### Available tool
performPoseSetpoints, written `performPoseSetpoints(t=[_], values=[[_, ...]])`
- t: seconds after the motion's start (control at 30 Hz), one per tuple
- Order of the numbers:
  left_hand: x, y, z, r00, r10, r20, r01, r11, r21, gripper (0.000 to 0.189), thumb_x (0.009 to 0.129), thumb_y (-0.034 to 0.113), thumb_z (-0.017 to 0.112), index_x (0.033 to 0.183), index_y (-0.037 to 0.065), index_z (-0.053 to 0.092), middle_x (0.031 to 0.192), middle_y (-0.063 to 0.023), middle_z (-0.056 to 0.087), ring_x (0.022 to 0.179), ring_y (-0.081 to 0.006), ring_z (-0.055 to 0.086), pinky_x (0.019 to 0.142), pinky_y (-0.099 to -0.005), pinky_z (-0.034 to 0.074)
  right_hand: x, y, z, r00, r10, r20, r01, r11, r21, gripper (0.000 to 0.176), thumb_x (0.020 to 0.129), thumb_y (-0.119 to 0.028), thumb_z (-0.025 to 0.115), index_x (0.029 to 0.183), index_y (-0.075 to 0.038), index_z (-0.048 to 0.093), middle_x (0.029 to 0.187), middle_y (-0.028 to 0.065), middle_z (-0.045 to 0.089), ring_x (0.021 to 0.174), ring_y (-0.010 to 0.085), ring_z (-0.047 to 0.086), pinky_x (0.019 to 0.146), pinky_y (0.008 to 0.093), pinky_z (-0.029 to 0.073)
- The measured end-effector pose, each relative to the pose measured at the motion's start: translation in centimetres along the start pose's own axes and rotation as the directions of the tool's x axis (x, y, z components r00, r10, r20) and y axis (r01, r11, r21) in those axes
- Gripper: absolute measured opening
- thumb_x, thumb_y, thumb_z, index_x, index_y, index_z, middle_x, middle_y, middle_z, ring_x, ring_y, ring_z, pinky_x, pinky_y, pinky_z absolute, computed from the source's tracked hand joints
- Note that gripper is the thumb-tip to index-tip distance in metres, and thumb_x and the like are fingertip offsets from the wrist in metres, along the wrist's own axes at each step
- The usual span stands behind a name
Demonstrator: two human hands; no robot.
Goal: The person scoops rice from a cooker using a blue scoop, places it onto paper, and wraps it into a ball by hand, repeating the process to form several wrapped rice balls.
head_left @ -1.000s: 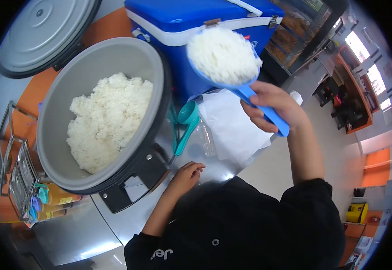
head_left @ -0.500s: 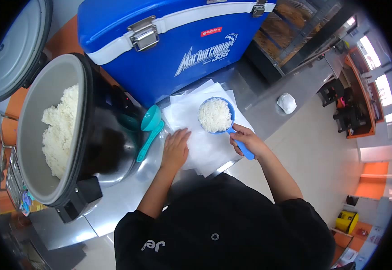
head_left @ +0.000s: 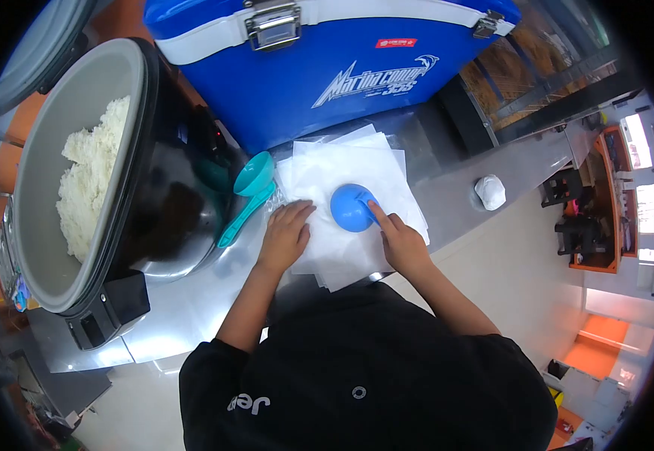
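A blue scoop (head_left: 351, 208) lies upside down on a stack of white paper sheets (head_left: 342, 259), its rounded bottom facing up; any rice under it is hidden. My right hand (head_left: 402, 242) is closed on the scoop's handle, with the index finger along it. My left hand (head_left: 287, 231) rests flat on the left edge of the paper, fingers spread, holding nothing. Left of the paper, a teal scoop (head_left: 255, 174) lies on the steel table beside the black cooker.
A large cooker (head_left: 184, 203) holding white rice (head_left: 94, 173) stands at the left, its lid (head_left: 37, 60) raised. Behind the paper is a blue cooler box (head_left: 342, 68). A small white wrapped bundle (head_left: 490, 192) sits at the right on the table (head_left: 454, 210).
My right hand has turned the blue scoop over, from rice facing up to its bottom facing up on the paper. My left hand stays on the paper. The camera view has shifted slightly.
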State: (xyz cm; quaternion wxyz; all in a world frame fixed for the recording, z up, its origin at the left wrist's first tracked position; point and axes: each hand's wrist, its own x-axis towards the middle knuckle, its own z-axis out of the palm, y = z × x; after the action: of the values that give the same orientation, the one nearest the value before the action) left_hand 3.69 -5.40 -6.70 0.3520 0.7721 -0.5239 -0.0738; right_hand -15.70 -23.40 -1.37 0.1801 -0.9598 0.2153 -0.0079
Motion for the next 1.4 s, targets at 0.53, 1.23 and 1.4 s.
performPoseSetpoints(t=[0.53,1.23,1.4], values=[[6.9,-2.6,3.1,0.993,0.094,-0.069,-0.085,0.989,0.119,0.035,0.082,0.006,0.052,0.116,0.007,0.061,0.124,-0.0054,0.056,0.12,-0.0222,0.049,0.101,-0.0386,0.037,3.7,-2.6,-0.6,0.943,0.125,0.308,-0.101,0.991,-0.092,0.058,0.093,-0.022,0.053,0.144,-0.024,0.025,0.085,0.0179,0.066,0.069,0.0354,0.065,0.061,0.0449,0.051],[7.5,-3.5,3.5,0.987,0.138,-0.076,-0.137,0.99,0.025,0.034,0.08,-0.002,0.049,0.11,0.007,0.064,0.121,-0.0081,0.058,0.112,-0.0278,0.055,0.095,-0.044,0.043,3.2,2.0,-0.6,0.988,-0.083,-0.131,0.125,0.926,0.357,0.053,0.097,-0.016,0.05,0.143,-0.011,0.024,0.121,0.0256,0.052,0.097,0.0362,0.062,0.084,0.0413,0.048],[4.9,1.7,1.7,0.969,0.057,-0.242,-0.076,0.995,-0.069,0.026,0.078,-0.002,0.05,0.097,0.006,0.065,0.107,-0.0122,0.063,0.1,-0.0318,0.06,0.088,-0.0429,0.048,3.0,4.8,-2.3,0.988,0.024,0.151,-0.113,0.78,0.615,0.054,0.098,-0.02,0.049,0.144,-0.01,0.024,0.116,0.0166,0.052,0.09,0.0228,0.059,0.085,0.037,0.047]])
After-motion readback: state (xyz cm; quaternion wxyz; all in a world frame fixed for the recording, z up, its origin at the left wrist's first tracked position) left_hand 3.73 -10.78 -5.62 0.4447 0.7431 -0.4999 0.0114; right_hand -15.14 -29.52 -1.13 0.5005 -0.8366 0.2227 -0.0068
